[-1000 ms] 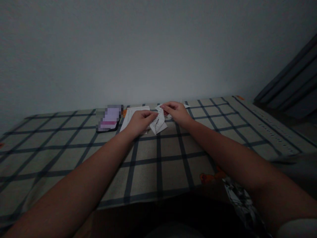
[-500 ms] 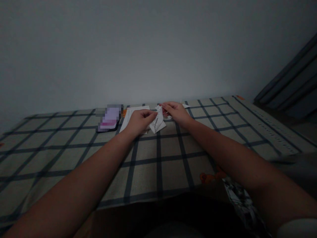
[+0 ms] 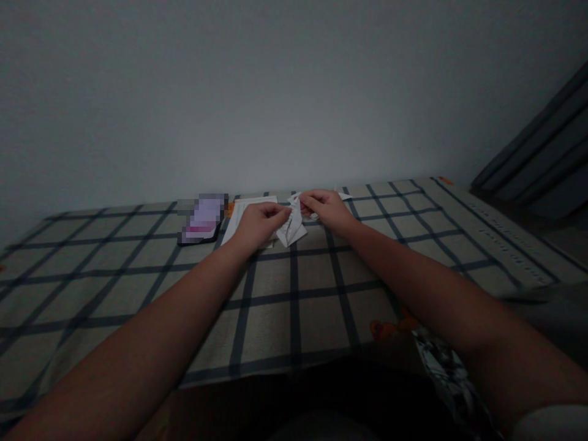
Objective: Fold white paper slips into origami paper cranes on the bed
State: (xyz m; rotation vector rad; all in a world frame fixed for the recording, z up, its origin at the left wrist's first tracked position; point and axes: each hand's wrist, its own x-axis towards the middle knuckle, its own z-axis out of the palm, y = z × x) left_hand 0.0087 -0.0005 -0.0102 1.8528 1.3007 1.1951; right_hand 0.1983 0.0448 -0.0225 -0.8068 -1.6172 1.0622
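A folded piece of white paper with creases and pointed corners lies between my two hands. My left hand pinches its left side between thumb and fingers. On the other side, my right hand has thumb and fingertips closed at the paper's upper right part. Under and beside my left hand are flat white sheets, partly covered by that hand. A white pointed paper tip shows just behind my right hand; whether it belongs to the same folded piece I cannot tell.
A phone with a blurred, lit screen lies left of the sheets. Everything rests on a checked tablecloth against a pale wall. An orange item sits by the near edge, and a dark curtain hangs at right.
My right fingertips have shifted very slightly at the paper's upper part. My left hand, the phone and the sheets look the same.
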